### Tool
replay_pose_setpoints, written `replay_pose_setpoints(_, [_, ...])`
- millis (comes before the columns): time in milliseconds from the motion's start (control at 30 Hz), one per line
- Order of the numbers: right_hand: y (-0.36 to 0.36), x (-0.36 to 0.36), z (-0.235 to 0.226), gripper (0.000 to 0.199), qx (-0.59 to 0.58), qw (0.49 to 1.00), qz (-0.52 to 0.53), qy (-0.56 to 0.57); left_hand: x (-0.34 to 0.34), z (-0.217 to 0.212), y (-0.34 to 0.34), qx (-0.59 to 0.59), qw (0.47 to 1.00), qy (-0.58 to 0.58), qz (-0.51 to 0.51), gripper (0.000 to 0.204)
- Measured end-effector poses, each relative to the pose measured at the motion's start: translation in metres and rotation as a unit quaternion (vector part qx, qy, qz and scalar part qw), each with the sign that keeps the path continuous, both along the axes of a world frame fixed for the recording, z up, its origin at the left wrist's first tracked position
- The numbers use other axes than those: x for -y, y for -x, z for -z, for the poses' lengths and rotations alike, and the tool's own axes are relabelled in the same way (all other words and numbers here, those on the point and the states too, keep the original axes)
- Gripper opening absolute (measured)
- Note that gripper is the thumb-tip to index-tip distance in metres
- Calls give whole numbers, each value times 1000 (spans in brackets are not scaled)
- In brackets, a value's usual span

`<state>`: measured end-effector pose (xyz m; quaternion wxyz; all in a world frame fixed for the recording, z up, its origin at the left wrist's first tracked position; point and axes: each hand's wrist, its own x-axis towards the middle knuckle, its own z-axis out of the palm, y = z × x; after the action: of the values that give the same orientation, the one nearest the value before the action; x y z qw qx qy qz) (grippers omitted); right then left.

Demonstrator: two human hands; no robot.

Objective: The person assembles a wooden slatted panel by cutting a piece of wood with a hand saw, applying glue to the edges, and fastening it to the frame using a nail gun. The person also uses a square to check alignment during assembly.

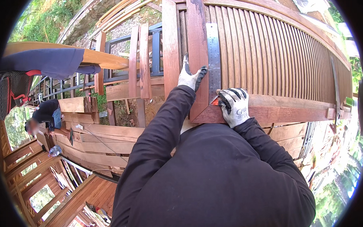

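Note:
A slatted wooden panel (263,54) with a reddish-brown frame lies in front of me. On it, a metal ruler (214,66) runs lengthwise along the inner edge of a frame board (197,37). My left hand (191,76), in a white glove with dark fingertips, rests across that board with fingers and thumb spread apart; the thumb reaches close to the ruler. My right hand (235,107), gloved alike, has its fingers curled at the ruler's near end, over the frame corner. A small orange piece (215,101) shows beside those fingers, mostly hidden.
To the left, loose planks (133,61) lie across a dark metal frame (157,50). Another person (47,114) bends over boards farther left. A dark cloth (43,62) drapes over a wooden beam (103,60). At the panel's right end hangs a strap (335,84).

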<state>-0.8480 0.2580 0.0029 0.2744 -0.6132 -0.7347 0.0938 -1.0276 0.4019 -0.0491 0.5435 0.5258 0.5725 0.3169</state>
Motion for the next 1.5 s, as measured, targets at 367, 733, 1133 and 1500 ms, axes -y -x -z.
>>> replay_pose_setpoints(367, [-1, 0, 5, 42, -7, 1000, 5, -4, 0, 3, 0, -27, 1000, -13, 2, 100])
replay_pose_setpoints(733, [-5, -2, 11, 40, -32, 999, 8, 5, -1, -13, 0, -5, 999, 33, 5, 102])
replay_pose_setpoints(1133, [-5, -1, 21, 48, -42, 999, 19, 2, 1, -5, 0, 10, 1000, -1, -1, 100])
replay_pose_setpoints(1500, [-3, -1, 22, 44, -43, 999, 22, -2, 0, 14, -1, 29, 999, -21, -14, 98])
